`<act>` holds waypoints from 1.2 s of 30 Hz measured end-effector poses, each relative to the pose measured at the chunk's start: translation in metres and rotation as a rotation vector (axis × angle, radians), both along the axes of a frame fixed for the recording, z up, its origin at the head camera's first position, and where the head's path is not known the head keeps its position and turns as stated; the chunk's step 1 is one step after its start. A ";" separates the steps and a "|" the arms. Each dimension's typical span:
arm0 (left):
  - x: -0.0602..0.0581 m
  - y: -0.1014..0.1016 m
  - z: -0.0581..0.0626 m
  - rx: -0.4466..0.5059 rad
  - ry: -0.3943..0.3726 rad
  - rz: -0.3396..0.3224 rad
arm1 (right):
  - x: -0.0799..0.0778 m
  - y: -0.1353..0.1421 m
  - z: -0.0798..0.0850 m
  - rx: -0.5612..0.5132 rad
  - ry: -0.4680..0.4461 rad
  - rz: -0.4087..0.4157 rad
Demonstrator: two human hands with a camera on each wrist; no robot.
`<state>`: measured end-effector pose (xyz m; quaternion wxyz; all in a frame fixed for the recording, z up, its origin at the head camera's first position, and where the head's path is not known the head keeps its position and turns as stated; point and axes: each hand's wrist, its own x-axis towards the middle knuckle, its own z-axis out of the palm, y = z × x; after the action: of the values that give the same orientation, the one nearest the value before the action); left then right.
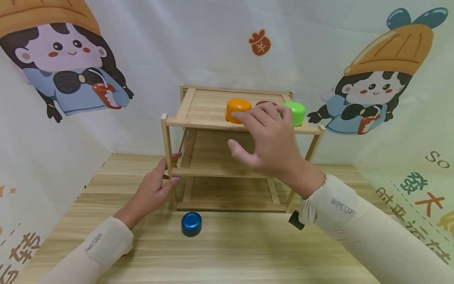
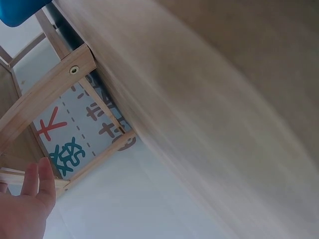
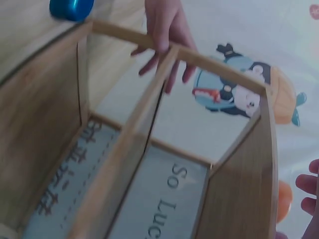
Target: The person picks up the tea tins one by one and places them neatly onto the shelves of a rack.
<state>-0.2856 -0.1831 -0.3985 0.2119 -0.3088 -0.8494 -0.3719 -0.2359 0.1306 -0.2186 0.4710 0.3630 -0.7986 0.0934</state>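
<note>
A three-tier wooden shelf [image 1: 230, 125] stands on the floor. My left hand [image 1: 154, 187] grips its front left post at the middle tier, thumb in front and fingers behind; the right wrist view shows that left hand [image 3: 169, 30] with fingers spread beside the frame. On the top tier sit a shiny orange round cup-like piece [image 1: 238, 105], a red one [image 1: 266, 103] mostly hidden by my hand, and a green one [image 1: 298, 113]. My right hand [image 1: 273, 144] hovers at the top tier's front edge, thumb apart from the loosely bent fingers. No grasped thing shows.
A blue metallic round piece [image 1: 191, 224] lies on the wood-patterned surface [image 1: 227, 252] in front of the shelf. Below my right sleeve is a small black object [image 1: 296, 220]. White printed cloth [image 1: 213, 43] hangs behind and on both sides.
</note>
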 end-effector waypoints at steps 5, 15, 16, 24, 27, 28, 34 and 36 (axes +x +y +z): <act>0.000 0.001 0.001 -0.004 -0.015 0.001 | 0.007 -0.005 -0.015 0.019 -0.043 0.016; 0.001 0.003 0.002 -0.004 -0.033 0.001 | 0.010 -0.014 -0.052 0.061 -0.105 0.068; 0.002 0.003 0.002 -0.003 -0.036 0.001 | 0.010 -0.015 -0.056 0.063 -0.112 0.075; 0.002 0.002 0.000 -0.002 -0.040 0.009 | 0.013 -0.023 -0.087 0.096 -0.174 0.112; 0.003 0.001 0.001 -0.001 -0.039 0.012 | 0.013 -0.027 -0.100 0.114 -0.196 0.124; 0.003 0.001 0.001 -0.004 -0.037 0.015 | 0.013 -0.028 -0.104 0.119 -0.203 0.126; 0.003 0.001 0.001 -0.015 -0.021 0.015 | 0.013 -0.035 -0.129 0.201 -0.245 0.106; 0.002 0.000 0.001 -0.013 -0.021 0.015 | 0.013 -0.037 -0.137 0.227 -0.276 0.095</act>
<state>-0.2835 -0.1828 -0.3979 0.2039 -0.3000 -0.8561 -0.3681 -0.2233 0.0940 -0.3560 0.3079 0.4349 -0.8430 0.0740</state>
